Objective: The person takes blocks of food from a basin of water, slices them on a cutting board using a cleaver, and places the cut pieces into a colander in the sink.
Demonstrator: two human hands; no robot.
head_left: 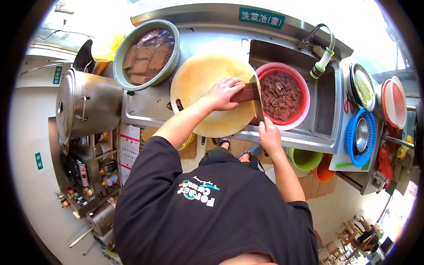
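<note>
On a round cutting board (198,79) lies a dark red-brown block (245,92). My left hand (221,94) rests on the block's left end, fingers pressed together and pointing right. My right hand (269,135) is wrapped round the handle of a cleaver, whose blade (257,98) stands upright at the block's right end, near the board's right edge. Just right of the board, a pink basin (302,119) in the sink holds many small red-brown pieces in water. A green-grey basin (118,66) at the upper left holds larger blocks in liquid.
The metal sink (324,106) has a curved faucet (329,33) at its back right. A large steel pot (99,104) stands left. Blue (349,137) and red baskets are at the right. Green (304,161) and orange buckets sit below the counter. A person (370,238) is far off.
</note>
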